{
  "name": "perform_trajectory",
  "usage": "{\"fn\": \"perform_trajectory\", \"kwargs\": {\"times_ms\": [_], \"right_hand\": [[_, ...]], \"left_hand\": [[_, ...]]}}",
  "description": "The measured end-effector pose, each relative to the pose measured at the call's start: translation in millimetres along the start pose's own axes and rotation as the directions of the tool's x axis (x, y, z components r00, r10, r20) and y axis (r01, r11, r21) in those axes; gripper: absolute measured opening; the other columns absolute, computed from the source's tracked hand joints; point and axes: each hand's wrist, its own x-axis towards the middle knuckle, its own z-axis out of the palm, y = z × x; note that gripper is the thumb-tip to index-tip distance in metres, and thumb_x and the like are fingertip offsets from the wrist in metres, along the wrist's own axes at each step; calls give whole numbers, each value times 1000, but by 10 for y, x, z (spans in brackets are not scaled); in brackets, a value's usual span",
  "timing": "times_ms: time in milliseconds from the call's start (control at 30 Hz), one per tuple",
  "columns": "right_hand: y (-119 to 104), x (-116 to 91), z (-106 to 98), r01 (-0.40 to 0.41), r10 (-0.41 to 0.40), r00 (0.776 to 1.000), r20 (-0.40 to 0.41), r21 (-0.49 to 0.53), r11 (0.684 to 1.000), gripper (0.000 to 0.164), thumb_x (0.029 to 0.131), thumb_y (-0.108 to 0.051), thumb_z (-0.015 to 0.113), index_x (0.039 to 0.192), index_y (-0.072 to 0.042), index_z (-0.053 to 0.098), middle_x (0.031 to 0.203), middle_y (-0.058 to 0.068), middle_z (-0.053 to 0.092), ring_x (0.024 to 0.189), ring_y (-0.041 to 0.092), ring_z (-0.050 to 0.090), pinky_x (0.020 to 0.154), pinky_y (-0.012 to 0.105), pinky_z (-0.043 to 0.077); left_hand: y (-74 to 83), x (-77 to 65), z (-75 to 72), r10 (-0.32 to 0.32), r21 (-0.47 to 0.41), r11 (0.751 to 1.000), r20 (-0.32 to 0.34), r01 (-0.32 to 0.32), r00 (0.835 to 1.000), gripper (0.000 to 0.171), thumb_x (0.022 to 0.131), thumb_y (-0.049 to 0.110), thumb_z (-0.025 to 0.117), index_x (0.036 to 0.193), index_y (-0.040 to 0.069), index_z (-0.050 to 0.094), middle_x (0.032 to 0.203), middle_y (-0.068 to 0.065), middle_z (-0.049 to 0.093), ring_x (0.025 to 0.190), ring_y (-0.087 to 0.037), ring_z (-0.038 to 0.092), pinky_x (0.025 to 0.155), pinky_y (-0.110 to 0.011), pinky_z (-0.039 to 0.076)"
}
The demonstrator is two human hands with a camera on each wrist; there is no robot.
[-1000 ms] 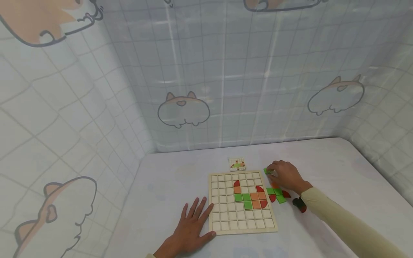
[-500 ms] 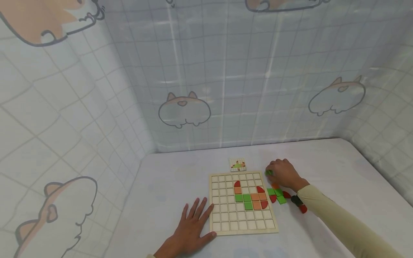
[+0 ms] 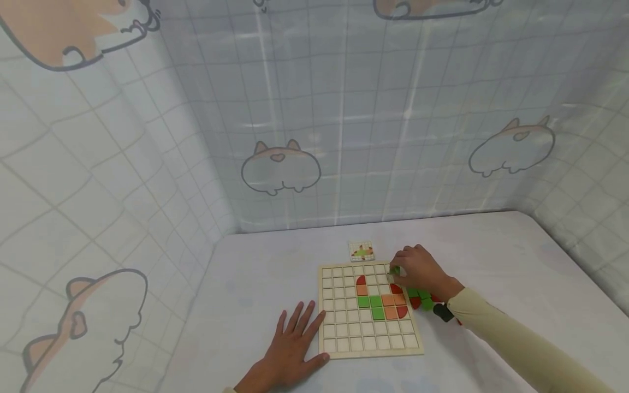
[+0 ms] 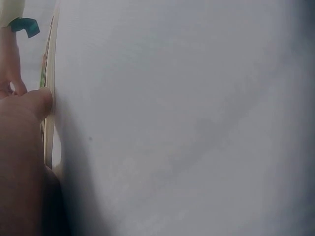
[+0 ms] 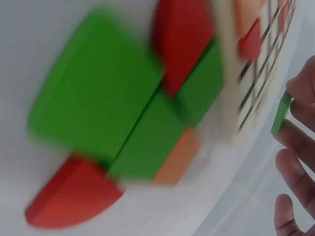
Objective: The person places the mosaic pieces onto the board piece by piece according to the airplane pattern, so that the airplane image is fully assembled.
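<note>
My right hand pinches a green square tile between thumb and fingers, over the upper right corner of the wooden grid board. Set in the board's cells are green tiles, orange squares and red quarter-round pieces. My left hand lies flat with fingers spread at the board's left edge. In the left wrist view its thumb is right at the board's side.
A small pattern card lies behind the board. Right of the board, under my right forearm, are loose green squares, red quarter-rounds and an orange piece. Corgi-printed, grid-patterned cloth walls surround the white table.
With the green tile in its fingers, my right hand has come left from the tabletop to over the board's upper right corner. The left hand stays put.
</note>
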Motion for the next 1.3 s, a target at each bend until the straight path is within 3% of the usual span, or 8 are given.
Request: {"fn": "perform_trajectory", "kwargs": {"times_ms": [333, 567, 1000, 1300], "right_hand": [[-367, -8, 106, 169, -164, 983, -87, 56, 984, 13, 72, -24, 86, 80, -22, 76, 82, -11, 67, 77, 10, 54, 68, 32, 39], [-587, -53, 171, 307, -289, 938, -193, 68, 949, 11, 72, -14, 78, 77, -22, 73, 79, -11, 65, 74, 10, 55, 64, 31, 38], [-886, -163, 189, 282, -280, 959, -33, 102, 954, 9, 78, -27, 79, 86, -25, 76, 83, -16, 64, 79, 8, 53, 73, 31, 41], [-950, -211, 201, 305, -306, 952, -10, 92, 948, 12, 81, -30, 78, 90, -23, 79, 87, -12, 68, 83, 11, 52, 74, 31, 38]], "left_hand": [[-17, 2, 27, -2, 1, 1000, -4, 2, 1000, 83, 93, 75, 30, 159, 27, 17, 165, -5, 7, 149, -32, 3, 110, -64, 7], [-18, 8, 27, -8, -13, 1000, 8, 8, 1000, 83, 93, 75, 29, 159, 27, 17, 165, -4, 6, 149, -31, 1, 110, -64, 6], [-20, 7, 44, 2, -13, 1000, -7, -2, 1000, 83, 92, 75, 31, 159, 27, 18, 165, -5, 9, 149, -32, 3, 110, -65, 7], [-35, 21, 71, -8, -5, 1000, -2, 8, 1000, 83, 92, 76, 29, 159, 28, 16, 165, -4, 6, 149, -31, 1, 111, -64, 5]]}}
